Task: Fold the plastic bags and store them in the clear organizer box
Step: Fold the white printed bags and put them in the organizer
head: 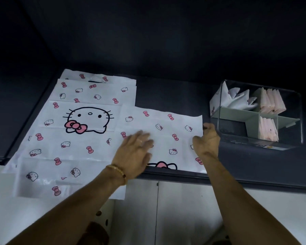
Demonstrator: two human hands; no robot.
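At the bottom of the frame two bare forearms reach up over white cabinet doors (175, 206) toward the dark countertop (166, 96). The left hand (133, 152), with a beaded bracelet (117, 172) on its wrist, lies with fingers straight and spread, pressing flat on the white plastic bag printed with pink bows and cat faces (166, 131) in the centre of the frame; it is blurred. The right hand (208, 140) has its fingers curled at that bag's right edge and seems to pinch it, though the contact itself is hard to make out. This bag looks partly folded, its near edge at the counter lip, so I judge the fold is only begun. To the left, spreading from lower left up toward the middle, lies a loose stack of matching printed bags (74, 138), unfolded; I count at least three overlapping layers, perhaps more. Farthest, at the right, stands the clear organizer box with grey-green dividers (293, 121). It already holds folded white triangles in its far left compartment, about three, and two bundles of folded pale pink bags (272, 101) in the right compartments. So some bags are stored, while one is in hand and several wait.
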